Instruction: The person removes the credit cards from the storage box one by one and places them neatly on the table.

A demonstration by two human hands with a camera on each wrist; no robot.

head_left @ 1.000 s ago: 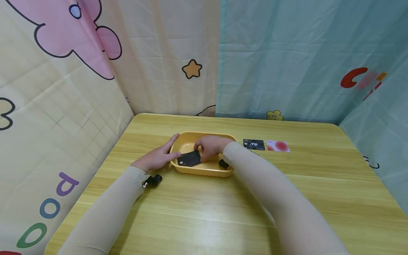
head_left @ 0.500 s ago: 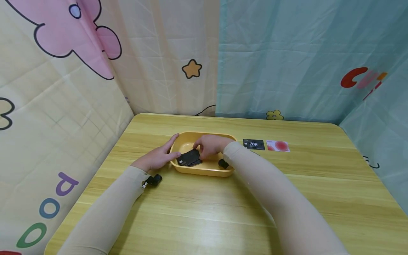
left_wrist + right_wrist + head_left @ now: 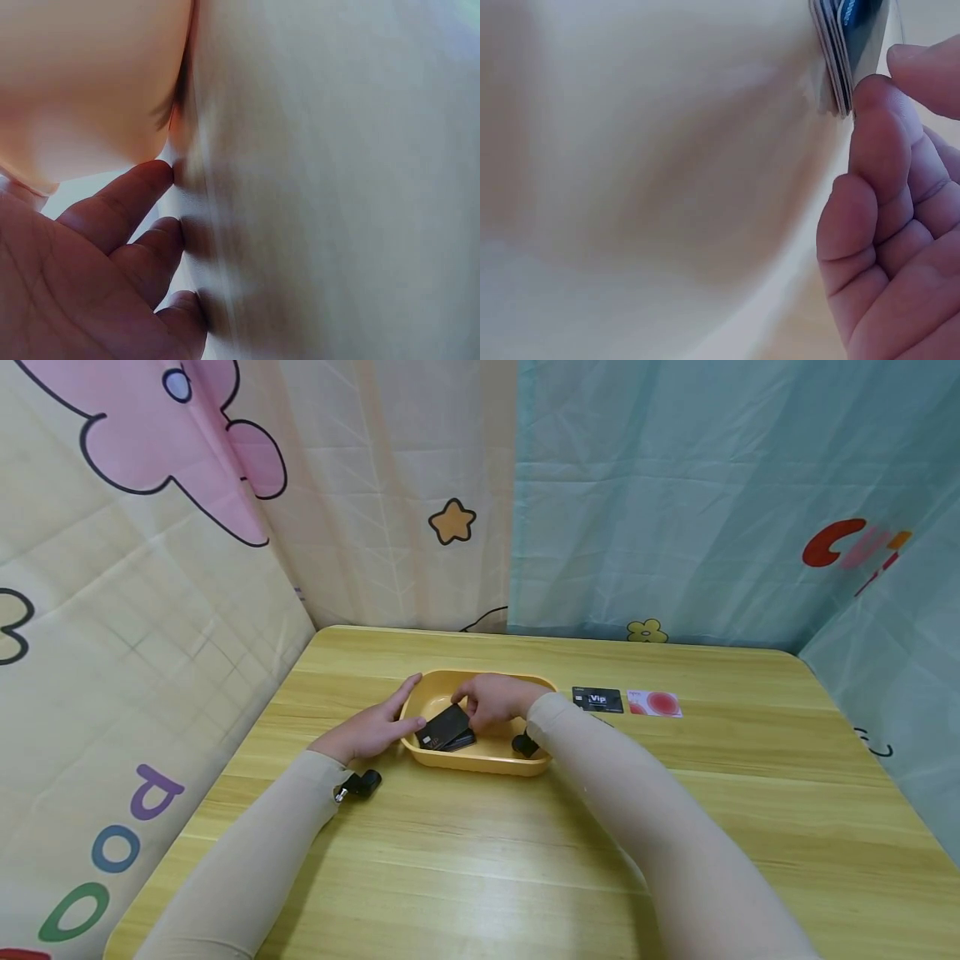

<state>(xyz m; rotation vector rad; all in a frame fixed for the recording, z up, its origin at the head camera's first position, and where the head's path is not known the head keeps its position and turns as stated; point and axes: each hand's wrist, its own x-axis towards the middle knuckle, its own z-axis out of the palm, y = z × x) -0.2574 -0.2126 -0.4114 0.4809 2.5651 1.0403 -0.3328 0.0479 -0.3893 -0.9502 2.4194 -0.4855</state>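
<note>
A shallow yellow plastic basket [image 3: 480, 766] stands on the table with a small stack of cards [image 3: 462, 742] inside its left half. My right hand [image 3: 495, 700] reaches into it and pinches a black VIP card [image 3: 447, 724], tilted up over the stack, by its right edge. The right wrist view shows the layered edges of the stacked cards [image 3: 831, 56] close to the fingertips. My left hand [image 3: 371, 732] rests at the basket's left end, thumb over the rim beside the card. Its other fingers [image 3: 154, 259] lie outside the wall, tips down at the tabletop.
To the right of the basket, a black Vip card [image 3: 597, 700] and a pink-and-red card [image 3: 655, 703] lie side by side on the wooden table [image 3: 480, 852]. Another card edge shows by the right sleeve. Patterned curtains [image 3: 637, 493] enclose the table behind and at the sides.
The black card under my right hand has tilted up and turned off the stack, so more cards show beneath it. My right hand shifted slightly upward in view; my left hand stayed put.
</note>
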